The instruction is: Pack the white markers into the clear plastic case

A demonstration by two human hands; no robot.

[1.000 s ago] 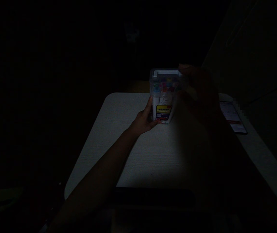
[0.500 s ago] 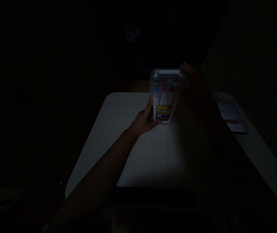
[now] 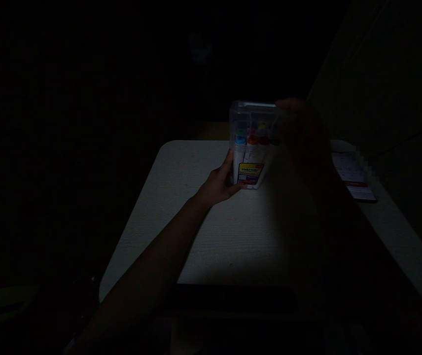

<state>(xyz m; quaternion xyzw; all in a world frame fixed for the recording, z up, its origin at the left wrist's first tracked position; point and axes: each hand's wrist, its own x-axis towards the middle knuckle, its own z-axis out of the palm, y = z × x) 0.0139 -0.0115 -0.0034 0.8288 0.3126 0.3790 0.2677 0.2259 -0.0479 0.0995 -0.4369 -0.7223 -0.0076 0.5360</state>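
A clear plastic marker box point(image 3: 250, 173) stands upright at the far side of the table, with a yellow and dark label on its front. Several markers with coloured caps point(image 3: 252, 140) show inside it. My left hand point(image 3: 218, 186) grips the lower left side of the box, thumb across the front bottom. The transparent lid point(image 3: 257, 109) sits tilted over the caps, its front edge raised. My right hand point(image 3: 298, 125), deep in shadow, is closed on the lid's right side; some of its fingers are hard to make out.
The pale table point(image 3: 181, 167) has rounded corners and a dark strip point(image 3: 233, 299) along its near edge. A lit phone or tablet point(image 3: 353, 180), partly pixelated, lies at the right edge. Something greenish point(image 3: 4, 303) is at lower left. The surroundings are very dark.
My right hand has tipped the lid up and back from the box, so the marker caps show more clearly. My left hand has stayed in place on the box.
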